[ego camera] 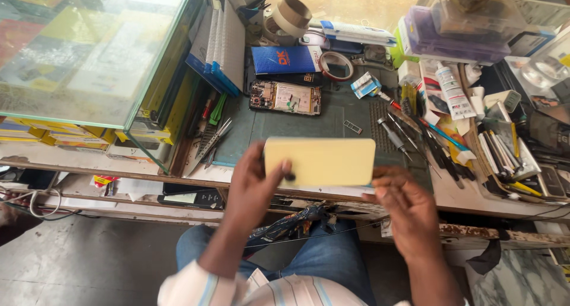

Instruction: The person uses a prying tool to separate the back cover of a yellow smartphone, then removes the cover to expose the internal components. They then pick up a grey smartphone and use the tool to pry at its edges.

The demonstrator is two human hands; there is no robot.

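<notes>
A pale yellow rectangular phone back panel is held flat between both hands above the front edge of the workbench. My left hand grips its left end, thumb on the top face. My right hand holds the right end from below with curled fingers. On the dark green work mat beyond it lies an opened phone with its circuit boards exposed.
A glass display case stands at left. Tweezers lie at the mat's left edge, several screwdrivers and tools at right. A blue box, tape rolls, a glue bottle and plastic boxes crowd the back.
</notes>
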